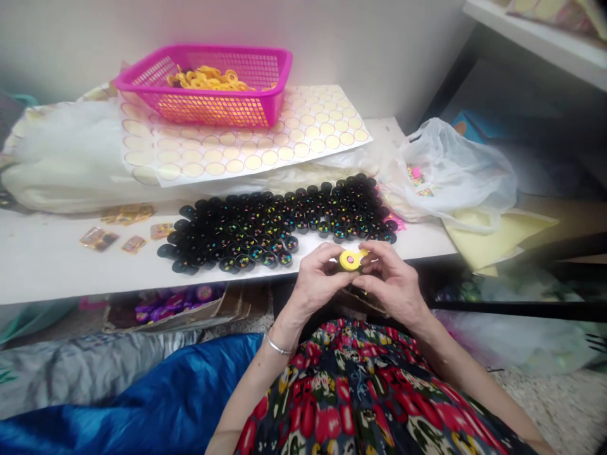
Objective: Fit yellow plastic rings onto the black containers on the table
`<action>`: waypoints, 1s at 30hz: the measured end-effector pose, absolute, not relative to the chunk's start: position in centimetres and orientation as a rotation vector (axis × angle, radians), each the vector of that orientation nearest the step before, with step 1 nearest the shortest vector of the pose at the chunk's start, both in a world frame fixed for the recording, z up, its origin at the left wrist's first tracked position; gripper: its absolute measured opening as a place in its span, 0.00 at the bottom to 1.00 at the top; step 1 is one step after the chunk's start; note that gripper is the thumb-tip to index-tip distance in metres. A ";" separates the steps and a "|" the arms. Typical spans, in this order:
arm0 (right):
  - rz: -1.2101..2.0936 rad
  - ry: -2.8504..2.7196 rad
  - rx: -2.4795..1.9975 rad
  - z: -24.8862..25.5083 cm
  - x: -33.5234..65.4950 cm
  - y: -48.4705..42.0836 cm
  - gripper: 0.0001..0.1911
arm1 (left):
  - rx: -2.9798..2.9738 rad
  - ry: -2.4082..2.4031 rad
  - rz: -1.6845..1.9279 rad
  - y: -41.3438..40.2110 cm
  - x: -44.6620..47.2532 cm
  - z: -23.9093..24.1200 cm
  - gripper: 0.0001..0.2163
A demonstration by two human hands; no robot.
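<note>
My left hand and my right hand meet just below the front edge of the white table. Between their fingertips they pinch a small black tube topped by a yellow ring cap with a pink dot in its middle. Both hands are closed on it. On the table just beyond lies a wide cluster of several black tubes, standing upright with coloured beads showing in their open tops.
A pink mesh basket of yellow rings sits at the back on a sheet of round stickers. A clear plastic bag lies right. Small packets lie left. A box sits under the table; blue fabric covers my lap side.
</note>
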State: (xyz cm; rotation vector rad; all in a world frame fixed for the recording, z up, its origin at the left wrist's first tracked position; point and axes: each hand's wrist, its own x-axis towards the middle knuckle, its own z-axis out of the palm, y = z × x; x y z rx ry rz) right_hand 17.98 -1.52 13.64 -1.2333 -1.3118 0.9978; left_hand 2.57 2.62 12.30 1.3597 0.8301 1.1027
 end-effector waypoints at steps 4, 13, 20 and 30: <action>1.067 -1.378 -1.136 13.9 18.1 -1.4 0.17 | 1.413 0.833 1.152 2.2 2.9 12.8 0.11; 1.464 -0.870 -0.860 12.2 18.5 -0.9 0.13 | 1.112 0.531 1.055 1.9 2.2 13.5 0.14; 1.572 -1.058 -0.823 12.7 19.7 -0.1 0.14 | 1.704 0.643 1.013 2.1 2.0 13.7 0.13; 2.067 -1.024 -0.771 12.4 22.9 -0.8 0.32 | 1.748 0.394 0.947 2.2 2.4 13.3 0.15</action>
